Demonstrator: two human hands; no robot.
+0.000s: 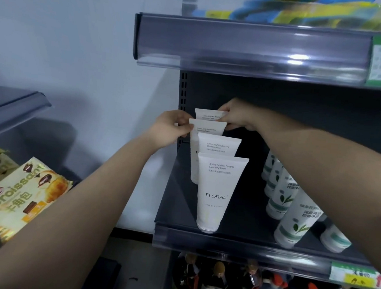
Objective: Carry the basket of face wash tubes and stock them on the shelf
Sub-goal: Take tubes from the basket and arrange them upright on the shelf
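Note:
Several white FLORAL face wash tubes stand cap-down in a row on the dark shelf (242,221), running from front to back. The front tube (215,192) stands free near the shelf's front edge. My left hand (170,129) pinches the left top edge of the second tube from the back (206,128). My right hand (235,117) grips the top right corner of the rearmost tube (206,115), deep in the shelf. No basket is in view.
To the right on the same shelf stand white-and-green tubes (293,220) in rows. An upper shelf with a clear price rail (249,48) overhangs. Dark bottles (219,281) fill the shelf below. Croissant packs (17,194) lie at the left.

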